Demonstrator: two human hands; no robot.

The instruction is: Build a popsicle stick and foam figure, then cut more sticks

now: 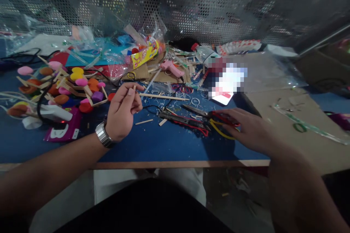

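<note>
My left hand (123, 111), with a metal watch on its wrist, is closed in a pinch on a thin wooden stick (134, 89). A longer wooden stick (164, 97) runs rightward from beside these fingers; whether they also hold it I cannot tell. On the right, my right hand (243, 127) is closed around the red and yellow handles of scissors (201, 111), whose dark blades point left over the table. Just below the blades lies a dark cutter-like tool (180, 119). Short wood offcuts (144, 121) lie between the hands.
Colourful spoon-and-stick pieces (82, 82) crowd the left, beside a purple box (62, 127). A pink glue gun (172, 68) rests at the back centre, near a bottle (205, 54). A lit phone (224, 96) lies right of centre; cardboard (295, 131) covers the right side.
</note>
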